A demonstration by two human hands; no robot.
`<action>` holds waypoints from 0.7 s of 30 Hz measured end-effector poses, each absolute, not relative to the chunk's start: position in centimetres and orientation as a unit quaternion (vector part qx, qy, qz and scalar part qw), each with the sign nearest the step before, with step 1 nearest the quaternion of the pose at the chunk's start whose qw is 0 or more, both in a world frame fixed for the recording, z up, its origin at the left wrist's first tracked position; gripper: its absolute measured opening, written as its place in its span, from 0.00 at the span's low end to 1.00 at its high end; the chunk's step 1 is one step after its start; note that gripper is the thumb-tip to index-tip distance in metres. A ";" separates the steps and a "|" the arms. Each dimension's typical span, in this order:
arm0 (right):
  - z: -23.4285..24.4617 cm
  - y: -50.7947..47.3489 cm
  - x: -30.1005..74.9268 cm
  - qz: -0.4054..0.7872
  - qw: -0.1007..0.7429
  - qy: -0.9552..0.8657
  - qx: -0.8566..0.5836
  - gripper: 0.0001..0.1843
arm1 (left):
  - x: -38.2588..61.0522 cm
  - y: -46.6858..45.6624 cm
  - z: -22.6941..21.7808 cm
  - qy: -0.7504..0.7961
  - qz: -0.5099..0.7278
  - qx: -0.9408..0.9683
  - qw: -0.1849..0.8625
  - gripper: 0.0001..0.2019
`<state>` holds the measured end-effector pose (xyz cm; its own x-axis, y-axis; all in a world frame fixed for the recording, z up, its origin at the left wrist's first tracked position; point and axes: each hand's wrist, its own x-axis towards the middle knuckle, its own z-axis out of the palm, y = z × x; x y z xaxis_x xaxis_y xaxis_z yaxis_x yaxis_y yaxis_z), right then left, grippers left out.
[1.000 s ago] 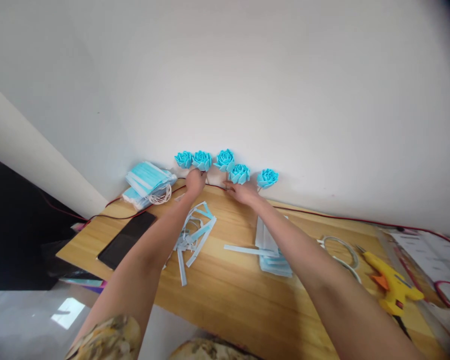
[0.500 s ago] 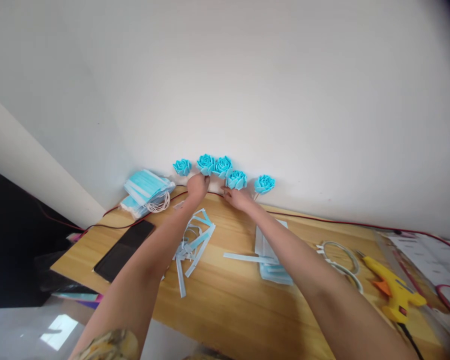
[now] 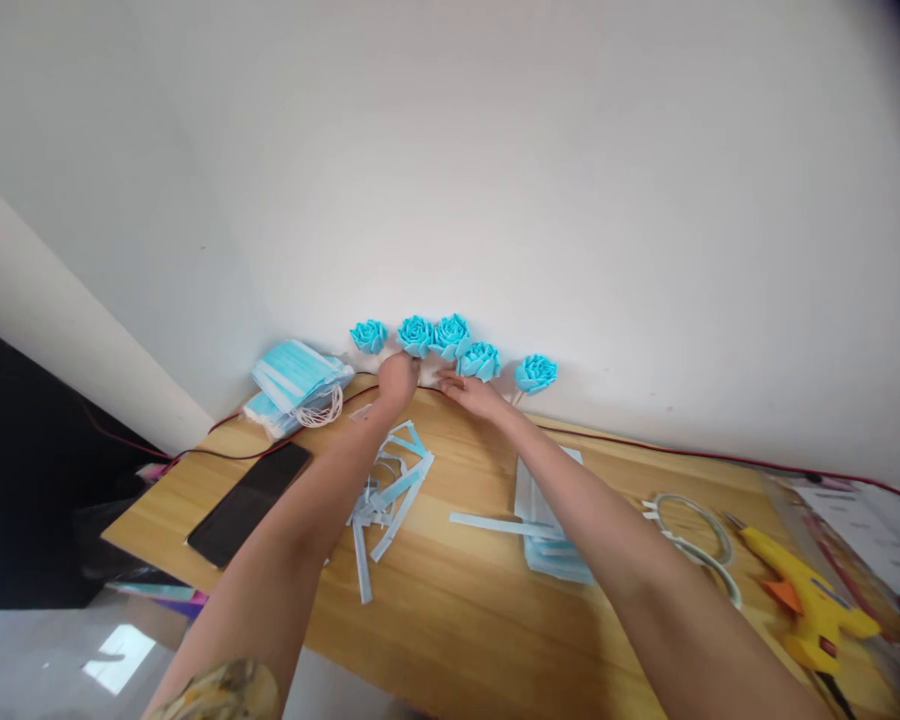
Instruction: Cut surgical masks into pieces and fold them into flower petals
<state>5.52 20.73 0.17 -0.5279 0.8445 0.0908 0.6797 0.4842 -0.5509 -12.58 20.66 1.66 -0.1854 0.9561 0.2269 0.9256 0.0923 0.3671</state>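
Note:
Several blue layered paper-like flowers stand in a row against the wall at the back of the table. My left hand (image 3: pixel 399 380) is closed just below the second blue flower (image 3: pixel 415 336) from the left; the stem inside the fist is hidden. Beside it, another blue flower (image 3: pixel 451 335) almost touches that one. My right hand (image 3: pixel 471 394) reaches in under a lower blue flower (image 3: pixel 480 361), its fingers stretched to the left and slightly apart. One flower (image 3: pixel 368 336) stands at the far left, and another (image 3: pixel 536 373) with a thin pale stem stands at the far right.
Face masks (image 3: pixel 300 375) are stacked at the back left near a dark phone (image 3: pixel 251 505). Cut strips (image 3: pixel 394 490) lie mid-table. Mask pieces (image 3: pixel 559 555) lie under my right forearm. A coiled cable (image 3: pixel 694 520) and yellow glue gun (image 3: pixel 806 590) are on the right.
The view has shifted slightly. My right fingers have spread a little and stretched further left under the flower. My left hand stays closed below its flower.

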 end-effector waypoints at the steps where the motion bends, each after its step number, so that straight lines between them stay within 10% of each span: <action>1: 0.0 21.0 5.4 0.236 0.179 -0.845 -0.445 0.22 | -12.6 20.8 1.6 0.738 0.219 0.637 0.035 0.18; 21: -0.7 23.2 2.5 0.228 0.157 -0.871 -0.407 0.30 | -16.8 19.1 -1.1 0.762 0.346 0.545 0.049 0.16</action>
